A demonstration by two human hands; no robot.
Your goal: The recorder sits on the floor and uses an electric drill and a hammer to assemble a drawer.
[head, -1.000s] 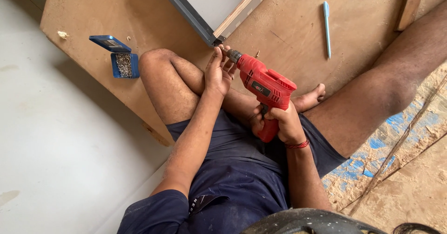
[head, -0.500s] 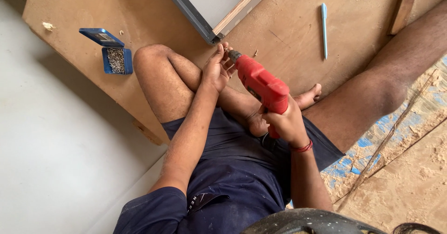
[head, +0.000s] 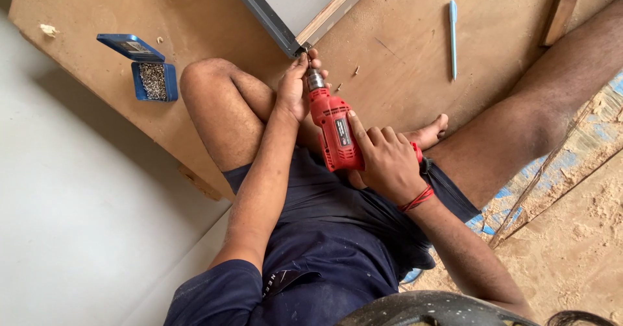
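Observation:
I sit on the floor with a red power drill (head: 335, 133) held in front of me. My right hand (head: 385, 156) is wrapped around its grip, index finger stretched along the body. My left hand (head: 295, 87) pinches the drill's tip and chuck where it meets the corner of a dark grey metal frame (head: 259, 11) lying on a plywood sheet (head: 402, 53). A wooden strip (head: 337, 5) joins the frame at that corner. My bent left knee (head: 207, 89) rises just left of the drill.
An open blue plastic box of screws (head: 151, 79) lies on the plywood to the left. A light blue pen (head: 453, 37) rests at the upper right, and a few loose screws (head: 355, 71) near the drill tip. Sawdust covers the floor (head: 577, 235) at the right.
The drill has swung from a slant to nearly upright, its tip now at the frame corner. My left hand stayed on the tip. The view shifted slightly.

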